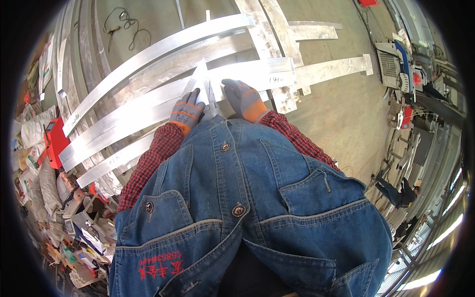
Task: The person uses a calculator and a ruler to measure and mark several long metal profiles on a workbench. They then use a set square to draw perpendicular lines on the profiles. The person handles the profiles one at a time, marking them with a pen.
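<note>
Both my hands wear grey gloves with orange cuffs. Under them runs a long, bright metal strip (123, 116), with handwritten marks near its right end. My left hand (188, 110) lies on this strip, its fingers stretched forward beside a narrow, pointed metal piece (199, 74) set crosswise. On the other side of that piece, my right hand (244, 101) rests on the strip with its fingers extended and close together. Glare hides the exact contact between the fingers and the metal. A second long strip (163, 52) lies farther away, roughly alongside.
Wide metal bars (269, 37) support the strips at right, with more bars (84, 44) at left. A red box-shaped thing (56, 142) stands near the left strip ends. Cluttered bags and scraps (49, 188) lie beyond. A cable (127, 24) is on the floor; a person (403, 194) is far right.
</note>
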The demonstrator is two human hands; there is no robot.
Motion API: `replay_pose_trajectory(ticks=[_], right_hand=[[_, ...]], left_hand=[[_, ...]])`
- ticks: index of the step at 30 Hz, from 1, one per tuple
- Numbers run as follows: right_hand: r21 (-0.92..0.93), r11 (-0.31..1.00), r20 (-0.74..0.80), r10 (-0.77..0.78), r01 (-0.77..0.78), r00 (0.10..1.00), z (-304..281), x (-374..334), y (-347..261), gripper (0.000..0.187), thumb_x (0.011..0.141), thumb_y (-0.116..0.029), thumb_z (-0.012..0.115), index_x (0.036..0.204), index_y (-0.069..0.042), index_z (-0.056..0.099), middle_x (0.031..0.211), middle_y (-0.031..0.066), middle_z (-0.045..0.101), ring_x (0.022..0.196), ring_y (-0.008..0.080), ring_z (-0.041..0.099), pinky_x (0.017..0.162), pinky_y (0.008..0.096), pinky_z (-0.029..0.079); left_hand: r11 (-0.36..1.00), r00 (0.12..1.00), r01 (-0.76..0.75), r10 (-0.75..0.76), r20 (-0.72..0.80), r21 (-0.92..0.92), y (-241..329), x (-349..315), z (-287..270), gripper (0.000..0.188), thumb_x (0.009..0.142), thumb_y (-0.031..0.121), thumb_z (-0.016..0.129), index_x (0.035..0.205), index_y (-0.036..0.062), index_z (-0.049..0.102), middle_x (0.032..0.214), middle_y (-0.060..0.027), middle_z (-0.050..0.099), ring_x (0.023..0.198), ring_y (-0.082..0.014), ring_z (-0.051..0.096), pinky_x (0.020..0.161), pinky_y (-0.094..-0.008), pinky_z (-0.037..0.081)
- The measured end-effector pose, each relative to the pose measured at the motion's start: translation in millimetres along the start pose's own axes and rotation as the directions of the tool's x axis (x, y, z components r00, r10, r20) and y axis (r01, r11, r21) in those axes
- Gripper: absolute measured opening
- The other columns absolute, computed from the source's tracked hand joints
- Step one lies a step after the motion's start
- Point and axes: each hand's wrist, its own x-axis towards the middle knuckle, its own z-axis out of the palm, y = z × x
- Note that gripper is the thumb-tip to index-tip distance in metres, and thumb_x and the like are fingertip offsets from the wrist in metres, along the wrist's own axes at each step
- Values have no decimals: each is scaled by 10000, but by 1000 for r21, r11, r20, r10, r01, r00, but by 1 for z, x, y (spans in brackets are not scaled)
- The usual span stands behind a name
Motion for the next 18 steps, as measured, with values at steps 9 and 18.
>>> replay_pose_trajectory(ticks=[9,18], right_hand=[[-30,996,-23,-83,82,996,10,14,1,335,1125,-268,577,1410,-146,705,1241,214,766,1159,434,726,1034,508,580],[-167,983,77,-61,73,995,39,41,24,460,1099,-196,563,1544,-85,601,1455,211,665,1352,396,632,1159,462,510]], left_hand=[[1000,1000,-5,5,-11,-24,-2,0,5,285,1001,274,706,1254,150,746,1734,-242,419,1544,-423,485,1175,-520,519],[999,1000,10,-10,2,-47,-1,0,3,287,1008,232,686,1270,125,733,1742,-256,409,1555,-429,473,1197,-513,506]])
